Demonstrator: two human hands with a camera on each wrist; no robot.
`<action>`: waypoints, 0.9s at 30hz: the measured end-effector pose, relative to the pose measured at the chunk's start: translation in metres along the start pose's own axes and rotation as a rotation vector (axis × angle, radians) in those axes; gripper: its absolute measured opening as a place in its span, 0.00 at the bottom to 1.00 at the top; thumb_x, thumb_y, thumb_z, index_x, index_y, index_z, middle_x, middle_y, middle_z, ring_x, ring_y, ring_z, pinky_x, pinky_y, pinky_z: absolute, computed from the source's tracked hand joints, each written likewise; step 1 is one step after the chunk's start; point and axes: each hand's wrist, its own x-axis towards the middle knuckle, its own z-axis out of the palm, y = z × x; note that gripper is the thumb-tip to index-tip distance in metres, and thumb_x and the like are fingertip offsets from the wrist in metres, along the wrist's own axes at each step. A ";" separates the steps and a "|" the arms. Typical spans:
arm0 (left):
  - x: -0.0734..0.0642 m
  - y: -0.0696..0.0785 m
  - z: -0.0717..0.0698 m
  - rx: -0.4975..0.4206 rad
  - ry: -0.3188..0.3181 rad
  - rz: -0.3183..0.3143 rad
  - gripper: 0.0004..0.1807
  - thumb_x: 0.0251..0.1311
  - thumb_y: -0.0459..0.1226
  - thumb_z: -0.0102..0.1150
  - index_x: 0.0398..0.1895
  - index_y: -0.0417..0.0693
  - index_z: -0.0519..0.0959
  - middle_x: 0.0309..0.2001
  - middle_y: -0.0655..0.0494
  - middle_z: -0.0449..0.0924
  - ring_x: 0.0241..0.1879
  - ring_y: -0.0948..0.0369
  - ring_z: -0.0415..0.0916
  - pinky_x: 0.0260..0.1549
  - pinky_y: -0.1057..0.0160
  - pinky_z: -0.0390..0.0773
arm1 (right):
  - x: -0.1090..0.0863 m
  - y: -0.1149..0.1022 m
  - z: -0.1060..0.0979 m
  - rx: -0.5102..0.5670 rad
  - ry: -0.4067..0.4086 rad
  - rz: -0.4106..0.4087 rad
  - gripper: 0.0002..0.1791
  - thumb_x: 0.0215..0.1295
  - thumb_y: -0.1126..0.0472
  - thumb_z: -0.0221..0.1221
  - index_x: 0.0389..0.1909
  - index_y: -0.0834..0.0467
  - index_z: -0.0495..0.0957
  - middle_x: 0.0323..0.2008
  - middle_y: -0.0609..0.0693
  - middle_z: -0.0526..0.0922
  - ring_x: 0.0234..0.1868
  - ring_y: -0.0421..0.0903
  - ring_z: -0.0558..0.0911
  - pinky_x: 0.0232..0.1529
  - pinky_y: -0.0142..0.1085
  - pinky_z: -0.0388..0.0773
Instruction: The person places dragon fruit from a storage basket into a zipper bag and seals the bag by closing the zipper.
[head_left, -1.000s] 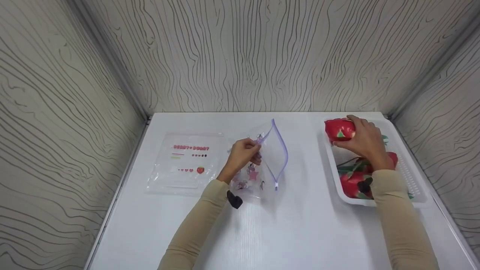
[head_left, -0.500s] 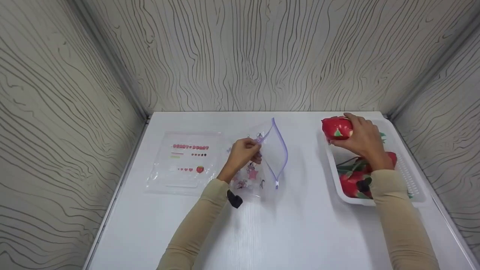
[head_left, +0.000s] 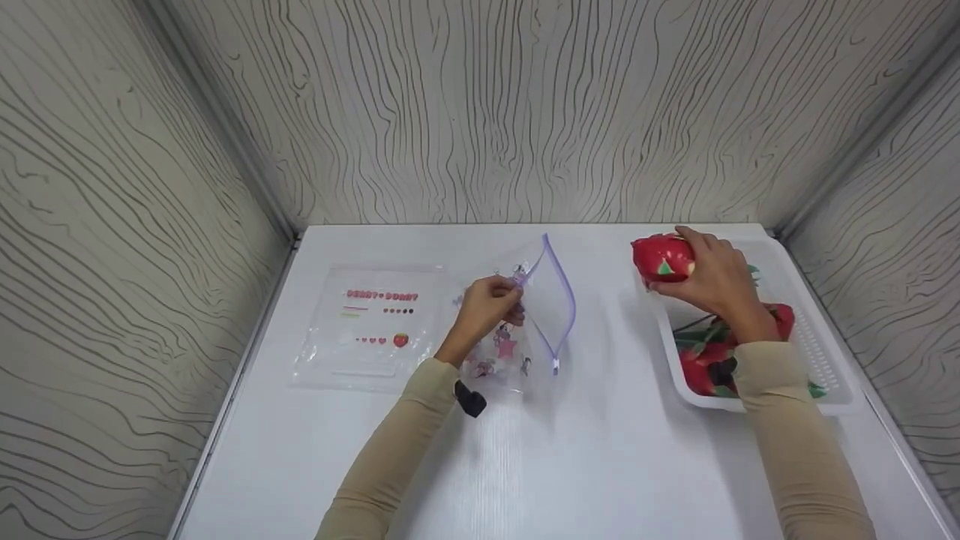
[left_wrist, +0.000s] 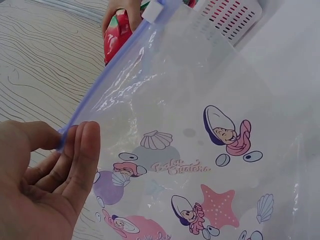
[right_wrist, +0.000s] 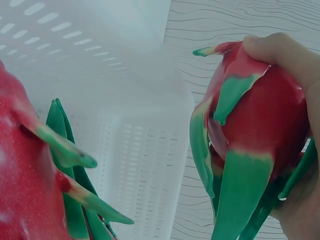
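Observation:
My left hand [head_left: 491, 309] pinches the purple-edged mouth of a clear zip bag [left_wrist: 195, 80] printed with shells and a pink starfish. The bag's mouth gapes toward the right, and a white slider [left_wrist: 152, 12] sits at one end of its zip. My right hand [head_left: 716, 277] grips a red dragon fruit [head_left: 664, 259] with green-tipped scales, held over the left rim of a white basket [head_left: 671, 375]. In the right wrist view the thumb lies across the fruit's top and the fingers wrap its far side. Another dragon fruit [right_wrist: 30, 165] lies in the basket, partly under the right forearm.
A second clear zip bag [head_left: 375, 360] with red lettering and a strawberry print lies flat left of the left hand. White table [head_left: 570, 465] stretches between the bags and the basket. Patterned panels [head_left: 480, 112] stand at the back and both sides.
My right hand has carried the dragon fruit a little to the left, from inside the basket to over its rim. The left hand and its bag have stayed almost still.

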 end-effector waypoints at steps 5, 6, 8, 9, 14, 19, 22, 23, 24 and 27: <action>0.000 0.001 0.000 -0.008 0.000 -0.006 0.14 0.75 0.32 0.59 0.54 0.28 0.81 0.41 0.33 0.88 0.27 0.62 0.86 0.34 0.59 0.92 | -0.002 -0.005 0.002 0.004 -0.001 -0.017 0.57 0.53 0.47 0.79 0.80 0.58 0.59 0.70 0.71 0.70 0.67 0.74 0.70 0.65 0.76 0.69; -0.001 0.001 0.001 -0.009 -0.001 -0.008 0.14 0.75 0.32 0.59 0.55 0.28 0.81 0.42 0.32 0.87 0.27 0.62 0.86 0.34 0.59 0.92 | -0.002 -0.007 0.003 0.007 0.003 -0.025 0.57 0.53 0.46 0.79 0.79 0.58 0.60 0.70 0.71 0.70 0.67 0.74 0.70 0.65 0.76 0.70; -0.001 0.001 0.001 -0.008 0.000 -0.011 0.15 0.74 0.32 0.59 0.56 0.28 0.80 0.42 0.33 0.88 0.27 0.62 0.86 0.35 0.59 0.92 | -0.003 -0.009 0.004 0.009 0.009 -0.041 0.56 0.52 0.46 0.79 0.78 0.58 0.61 0.69 0.71 0.71 0.67 0.73 0.71 0.65 0.76 0.71; -0.002 0.001 0.001 -0.010 0.000 -0.012 0.15 0.74 0.32 0.59 0.56 0.28 0.80 0.41 0.35 0.88 0.27 0.63 0.86 0.35 0.59 0.92 | -0.003 -0.010 0.005 0.009 0.012 -0.047 0.56 0.52 0.47 0.79 0.78 0.58 0.61 0.69 0.71 0.71 0.66 0.73 0.71 0.64 0.75 0.72; -0.003 0.002 0.002 -0.006 0.002 -0.017 0.14 0.75 0.31 0.59 0.56 0.29 0.80 0.37 0.43 0.88 0.28 0.62 0.87 0.37 0.59 0.92 | -0.003 -0.016 0.006 0.001 -0.003 -0.052 0.57 0.50 0.48 0.80 0.78 0.57 0.61 0.68 0.70 0.72 0.66 0.73 0.72 0.60 0.75 0.77; -0.003 0.002 0.002 -0.008 0.001 -0.017 0.14 0.75 0.31 0.59 0.57 0.28 0.80 0.37 0.43 0.88 0.28 0.63 0.86 0.37 0.59 0.92 | -0.003 -0.023 0.006 0.016 -0.010 -0.060 0.57 0.51 0.48 0.80 0.79 0.56 0.60 0.69 0.69 0.71 0.68 0.72 0.71 0.61 0.74 0.77; -0.002 0.002 0.002 -0.016 0.001 -0.014 0.14 0.75 0.31 0.58 0.56 0.27 0.80 0.37 0.43 0.87 0.28 0.63 0.86 0.37 0.59 0.92 | -0.003 -0.027 0.006 0.027 -0.008 -0.071 0.57 0.51 0.48 0.80 0.79 0.56 0.60 0.70 0.69 0.71 0.68 0.71 0.71 0.63 0.73 0.76; -0.002 0.002 0.002 -0.019 0.000 -0.013 0.14 0.75 0.30 0.58 0.56 0.27 0.79 0.37 0.43 0.87 0.28 0.63 0.86 0.37 0.59 0.92 | -0.004 -0.029 0.006 0.030 -0.009 -0.075 0.57 0.51 0.48 0.80 0.79 0.56 0.60 0.70 0.69 0.71 0.68 0.71 0.71 0.63 0.73 0.76; -0.002 0.002 0.002 -0.019 0.000 -0.012 0.14 0.75 0.30 0.58 0.56 0.26 0.79 0.37 0.44 0.87 0.28 0.63 0.86 0.37 0.60 0.92 | -0.004 -0.030 0.006 0.031 -0.010 -0.080 0.58 0.51 0.49 0.80 0.80 0.56 0.60 0.70 0.69 0.71 0.68 0.71 0.71 0.63 0.73 0.76; -0.002 0.002 0.002 -0.024 -0.001 -0.008 0.14 0.75 0.30 0.58 0.56 0.25 0.79 0.36 0.44 0.86 0.27 0.63 0.85 0.36 0.60 0.92 | -0.004 -0.033 0.005 0.027 -0.011 -0.097 0.59 0.51 0.49 0.80 0.80 0.57 0.59 0.70 0.69 0.71 0.68 0.71 0.70 0.63 0.73 0.76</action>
